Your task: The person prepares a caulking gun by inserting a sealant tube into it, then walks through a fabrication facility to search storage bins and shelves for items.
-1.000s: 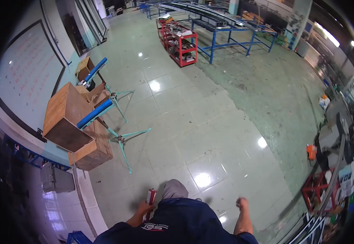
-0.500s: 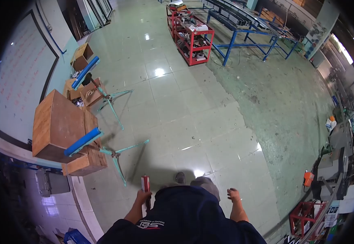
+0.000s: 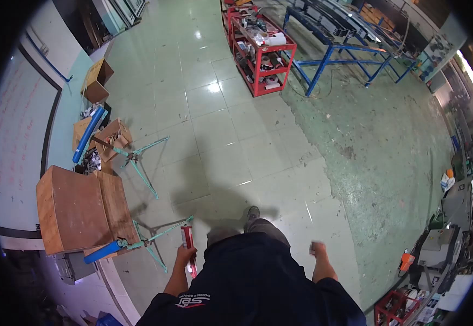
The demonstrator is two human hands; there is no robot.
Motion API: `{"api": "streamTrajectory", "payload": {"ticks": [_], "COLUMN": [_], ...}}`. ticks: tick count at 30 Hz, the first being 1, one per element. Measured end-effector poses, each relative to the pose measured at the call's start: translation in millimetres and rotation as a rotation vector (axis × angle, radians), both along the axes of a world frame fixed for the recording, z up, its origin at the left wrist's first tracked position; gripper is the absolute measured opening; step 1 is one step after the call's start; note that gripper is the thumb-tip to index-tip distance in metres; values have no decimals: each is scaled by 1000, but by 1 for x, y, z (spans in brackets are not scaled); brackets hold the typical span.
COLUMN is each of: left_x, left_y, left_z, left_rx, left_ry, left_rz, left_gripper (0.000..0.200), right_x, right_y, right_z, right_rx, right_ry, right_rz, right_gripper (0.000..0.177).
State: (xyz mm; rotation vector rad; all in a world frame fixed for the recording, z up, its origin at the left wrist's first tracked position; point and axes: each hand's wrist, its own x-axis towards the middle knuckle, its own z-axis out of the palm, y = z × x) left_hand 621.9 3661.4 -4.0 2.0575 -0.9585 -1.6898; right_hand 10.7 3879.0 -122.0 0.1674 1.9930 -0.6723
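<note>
My left hand [image 3: 185, 254] is wrapped around a long red-and-white tool [image 3: 187, 236], low at my left side. The tool sticks out above and below the fist, and its exact kind is not clear. At my right side hangs my right hand [image 3: 317, 249], away from any object. Motion smears its fingers, and I see nothing in it. Nearest to the tool is a turquoise tripod stand [image 3: 148, 239] topped with a blue roller [image 3: 104, 252].
A second roller stand [image 3: 132, 156] stands farther along the left wall beside cardboard boxes [image 3: 96, 80]. A wooden box [image 3: 73, 209] is at the near left. Ahead are a red tool cart [image 3: 258, 54] and a blue metal table frame [image 3: 323, 62]. Machines [image 3: 437, 250] line the right.
I have stepped forward over the tiled floor; the cart and stands are closer. The tool stays in my left hand. My right hand has swung slightly up.
</note>
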Motion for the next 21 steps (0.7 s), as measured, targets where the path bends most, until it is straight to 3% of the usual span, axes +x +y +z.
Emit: {"api": "streamTrajectory", "payload": {"ticks": [2, 4, 5, 8, 13, 15, 16, 17, 19, 21], "left_x": [-20, -30, -28, -50, -25, -30, -20, -40, -41, -36], "left_y": [-8, -11, -14, -52, -159, -233, -265, -338, -445, -539], "left_z": [-4, -23, -47, -44, -158, -153, -163, -91, -46, -25], "left_rx": [118, 127, 20, 143, 64, -24, 79, 175, 188, 22], "left_ry": [-23, -14, -242, -212, -255, -254, -293, -331, 7, -52], "left_rz": [37, 53, -211, -120, -283, -402, -293, -175, 83, 90], "left_gripper": [21, 20, 25, 34, 36, 37, 35, 33, 26, 20], "right_x": [-29, -50, -62, -62, -56, -56, -52, -43, -34, -28], "right_y": [-112, -232, -286, -426, -559, -571, -576, -584, -593, -609], "right_z": [24, 58, 59, 119, 107, 79, 72, 75, 73, 77], "right_rx": [-147, -261, -288, -422, -359, -278, -213, -118, -52, 7], "right_ry": [82, 102, 171, 235, 169, 90, 45, 6, -52, -45], "right_rz": [110, 184, 296, 382, 336, 269, 256, 249, 214, 165], "right_gripper": [18, 37, 41, 54, 57, 55, 52, 51, 50, 44]}}
